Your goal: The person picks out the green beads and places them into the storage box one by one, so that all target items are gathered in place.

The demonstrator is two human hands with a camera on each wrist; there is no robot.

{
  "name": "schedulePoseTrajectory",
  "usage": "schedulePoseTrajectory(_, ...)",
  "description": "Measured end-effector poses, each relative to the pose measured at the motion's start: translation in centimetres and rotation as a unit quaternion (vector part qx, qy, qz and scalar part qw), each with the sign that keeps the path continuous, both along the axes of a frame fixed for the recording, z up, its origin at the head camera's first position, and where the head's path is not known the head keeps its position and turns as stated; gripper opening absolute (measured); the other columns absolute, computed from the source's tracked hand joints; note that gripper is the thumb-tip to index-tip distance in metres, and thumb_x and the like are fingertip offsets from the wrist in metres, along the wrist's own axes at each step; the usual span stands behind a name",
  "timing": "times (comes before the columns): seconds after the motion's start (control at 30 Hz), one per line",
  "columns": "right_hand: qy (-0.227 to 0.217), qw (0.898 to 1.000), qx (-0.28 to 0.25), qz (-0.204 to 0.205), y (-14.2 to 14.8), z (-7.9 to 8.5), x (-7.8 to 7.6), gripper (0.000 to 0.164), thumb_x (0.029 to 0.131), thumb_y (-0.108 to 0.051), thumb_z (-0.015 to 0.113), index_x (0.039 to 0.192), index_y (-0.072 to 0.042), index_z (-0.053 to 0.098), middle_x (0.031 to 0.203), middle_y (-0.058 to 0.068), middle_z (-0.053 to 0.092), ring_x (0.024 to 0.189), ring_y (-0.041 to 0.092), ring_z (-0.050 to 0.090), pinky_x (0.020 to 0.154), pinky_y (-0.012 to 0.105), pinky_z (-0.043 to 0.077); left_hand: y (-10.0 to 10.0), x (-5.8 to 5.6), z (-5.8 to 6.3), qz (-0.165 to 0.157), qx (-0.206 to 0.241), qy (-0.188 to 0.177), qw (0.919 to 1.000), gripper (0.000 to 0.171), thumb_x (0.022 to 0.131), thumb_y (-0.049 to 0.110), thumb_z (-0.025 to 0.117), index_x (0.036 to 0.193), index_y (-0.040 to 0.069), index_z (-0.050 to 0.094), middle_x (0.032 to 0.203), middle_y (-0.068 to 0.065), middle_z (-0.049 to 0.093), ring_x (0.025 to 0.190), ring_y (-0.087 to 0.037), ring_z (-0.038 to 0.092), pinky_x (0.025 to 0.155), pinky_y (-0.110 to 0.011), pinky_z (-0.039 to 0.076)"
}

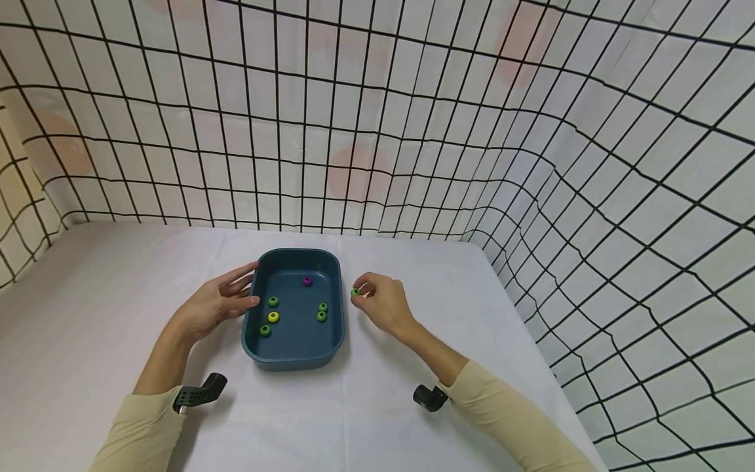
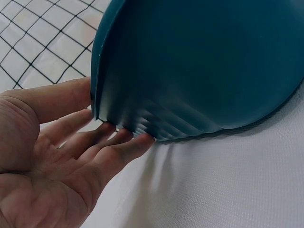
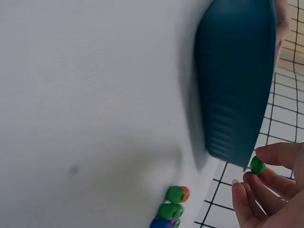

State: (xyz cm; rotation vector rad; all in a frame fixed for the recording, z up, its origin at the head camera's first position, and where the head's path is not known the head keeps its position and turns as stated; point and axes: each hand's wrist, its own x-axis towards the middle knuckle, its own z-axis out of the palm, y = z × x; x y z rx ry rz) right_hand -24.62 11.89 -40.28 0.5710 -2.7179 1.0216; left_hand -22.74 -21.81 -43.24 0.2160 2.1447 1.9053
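A teal tray [image 1: 299,344] lies on the white cloth. In it are a purple bead [image 1: 307,281], a yellow bead [image 1: 273,317] and several green beads [image 1: 273,301]. My left hand [image 1: 216,303] is at the tray's left side. In the left wrist view, its thumb touches the rim and its extended fingers rest against the outer wall. Just outside the right wall, my right hand [image 1: 385,303] pinches a green bead [image 3: 257,165] between thumb and fingertip. A cluster of green, orange, blue and purple beads [image 3: 175,194] shows in the right wrist view; the right hand hides it from the head view.
Black netting [image 1: 303,131] rises behind the table and along its right side, with a pale sheet behind it. White cloth [image 1: 377,419] covers the table. Both wrists carry a black camera mount [image 1: 200,393].
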Motion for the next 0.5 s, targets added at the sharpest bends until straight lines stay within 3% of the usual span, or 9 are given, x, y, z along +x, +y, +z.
schedulePoseTrajectory(0.17, 0.014, 1.0, -0.006, 0.007, -0.8, 1.0, 0.2, 0.011, 0.085, -0.01, 0.075, 0.097, -0.008, 0.076, 0.087, 0.006, 0.077, 0.077, 0.019, 0.067, 0.067, 0.029, 0.053, 0.1, 0.1, 0.1, -0.003, 0.009, 0.002, 1.0, 0.085, 0.095, 0.006, 0.068, 0.163, 0.011, 0.019, 0.167, -0.022, 0.018, 0.152, -0.044, 0.022, 0.108, -0.049, 0.04)
schedulePoseTrajectory(0.5, -0.001, 0.999, -0.017, 0.033, -2.3, 2.0, 1.0, 0.013, 0.087, -0.012, 0.074, 0.099, -0.008, 0.075, 0.09, 0.006, 0.078, 0.076, 0.016, 0.067, 0.064, 0.025, 0.053, 0.0, 0.1, 0.0, -0.006, 0.016, 0.001, 0.9999, 0.086, 0.095, 0.006, 0.069, 0.163, 0.012, 0.018, 0.167, -0.021, 0.017, 0.153, -0.043, 0.021, 0.106, -0.044, 0.043)
